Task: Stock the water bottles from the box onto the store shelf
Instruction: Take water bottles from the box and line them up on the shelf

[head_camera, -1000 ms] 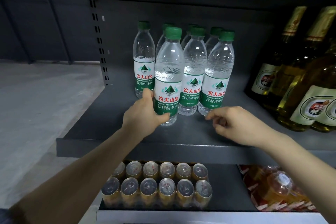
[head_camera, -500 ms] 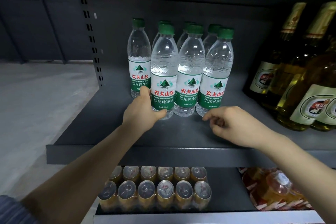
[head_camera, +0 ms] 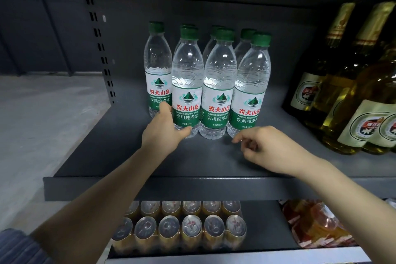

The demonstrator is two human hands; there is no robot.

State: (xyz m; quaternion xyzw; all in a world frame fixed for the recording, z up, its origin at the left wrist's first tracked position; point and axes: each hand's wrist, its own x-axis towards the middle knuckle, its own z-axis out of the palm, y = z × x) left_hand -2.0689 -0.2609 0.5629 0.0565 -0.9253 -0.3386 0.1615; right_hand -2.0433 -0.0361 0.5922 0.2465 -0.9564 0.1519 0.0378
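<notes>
Your left hand (head_camera: 165,133) grips the front-left water bottle (head_camera: 186,83), seating it upright on the shelf (head_camera: 120,135); your right hand (head_camera: 263,148) hovers loosely curled, empty. Next, release and fetch another.

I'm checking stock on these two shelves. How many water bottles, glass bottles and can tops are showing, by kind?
Water bottles: 7
Glass bottles: 4 at least; the right edge cuts off the row
Cans: 12 tops visible
Total: 23 counted
</notes>
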